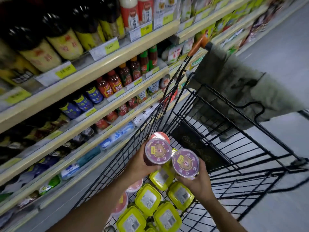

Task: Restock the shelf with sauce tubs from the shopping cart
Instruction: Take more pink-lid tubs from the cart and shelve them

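Note:
My left hand point(139, 164) grips a round purple-lidded sauce tub point(158, 151) above the black wire shopping cart point(217, 131). My right hand point(199, 180) grips a second purple-lidded tub point(185, 162) right beside the first. Both tubs are held upright over the cart's near end. Below them lie several square yellow-lidded tubs point(148, 199) and a few red-lidded round tubs point(122, 202). Another red lid point(158, 135) shows just behind the left tub. The shelf unit point(93, 118) stands to the left of the cart.
The shelves hold dark bottles, red sauce bottles point(115, 82), blue pouches and flat packets point(117, 136), with yellow price tags on the shelf edges. A grey fabric point(242, 91) hangs over the cart's far end by its orange handle point(198, 44). Grey aisle floor lies to the right.

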`<action>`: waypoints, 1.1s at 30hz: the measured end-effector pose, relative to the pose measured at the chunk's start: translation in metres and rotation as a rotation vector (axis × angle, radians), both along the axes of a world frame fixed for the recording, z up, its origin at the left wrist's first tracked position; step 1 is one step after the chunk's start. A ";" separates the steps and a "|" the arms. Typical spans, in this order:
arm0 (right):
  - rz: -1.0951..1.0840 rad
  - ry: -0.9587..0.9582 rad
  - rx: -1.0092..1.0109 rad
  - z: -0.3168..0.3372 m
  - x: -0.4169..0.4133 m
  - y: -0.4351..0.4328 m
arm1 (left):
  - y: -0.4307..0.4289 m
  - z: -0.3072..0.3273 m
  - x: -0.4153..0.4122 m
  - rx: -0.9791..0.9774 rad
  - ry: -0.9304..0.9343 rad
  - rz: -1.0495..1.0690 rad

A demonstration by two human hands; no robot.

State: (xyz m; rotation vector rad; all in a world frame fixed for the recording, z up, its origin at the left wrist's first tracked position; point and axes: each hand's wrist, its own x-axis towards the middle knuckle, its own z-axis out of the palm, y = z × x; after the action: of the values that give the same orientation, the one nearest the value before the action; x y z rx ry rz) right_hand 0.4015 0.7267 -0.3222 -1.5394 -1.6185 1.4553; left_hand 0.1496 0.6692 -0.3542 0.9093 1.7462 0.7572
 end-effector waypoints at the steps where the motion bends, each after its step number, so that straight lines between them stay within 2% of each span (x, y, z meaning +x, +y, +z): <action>1: -0.006 -0.004 0.000 0.007 0.001 -0.007 | -0.009 0.011 -0.001 0.004 -0.001 -0.003; 5: -0.003 -0.049 0.045 0.042 0.002 -0.034 | -0.044 0.056 -0.007 0.031 0.039 0.006; 10: 0.013 -0.073 0.096 0.097 -0.003 -0.075 | -0.091 0.118 -0.026 0.172 0.077 0.023; 16: -0.018 -0.010 0.177 0.171 -0.023 -0.138 | -0.158 0.202 -0.063 0.347 0.148 0.011; 22: -0.020 0.063 0.270 0.237 -0.044 -0.189 | -0.219 0.269 -0.096 0.403 0.254 0.018; 33: 0.198 0.118 0.465 0.317 -0.067 -0.226 | -0.334 0.344 -0.092 0.502 0.310 0.224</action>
State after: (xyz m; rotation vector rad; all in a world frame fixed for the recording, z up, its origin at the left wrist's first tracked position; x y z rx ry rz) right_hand 0.3344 0.5002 -0.0055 -1.0406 -1.9093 1.1271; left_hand 0.0573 0.3353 -0.0103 1.2268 1.9891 1.2965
